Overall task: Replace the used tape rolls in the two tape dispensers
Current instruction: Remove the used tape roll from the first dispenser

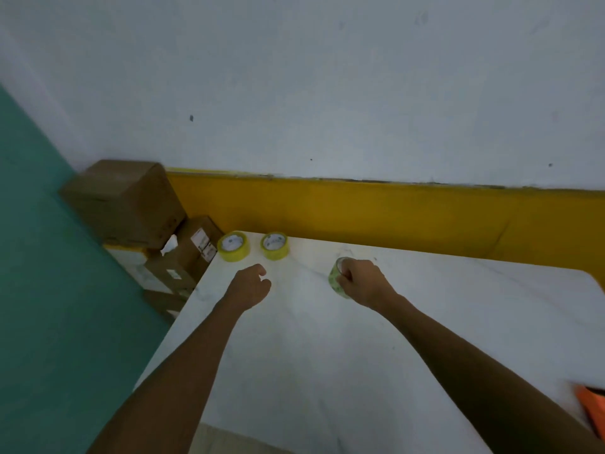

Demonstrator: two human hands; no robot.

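Two full yellow tape rolls stand at the far left corner of the white table (311, 339): one roll (233, 246) right at the corner, the second roll (275, 245) just to its right. My right hand (361, 281) grips a thinner, paler tape roll (337, 279) on its edge, near the table's middle back. Just in front of the two yellow rolls my left hand (252, 283) hovers, fingers loosely curled and holding nothing. An orange object (592, 411), cut off at the right edge, may be a dispenser; I cannot tell.
Brown cardboard boxes (131, 204) are stacked on the green floor (49, 290) left of the table. A yellow band (393, 217) runs along the white wall behind the table.
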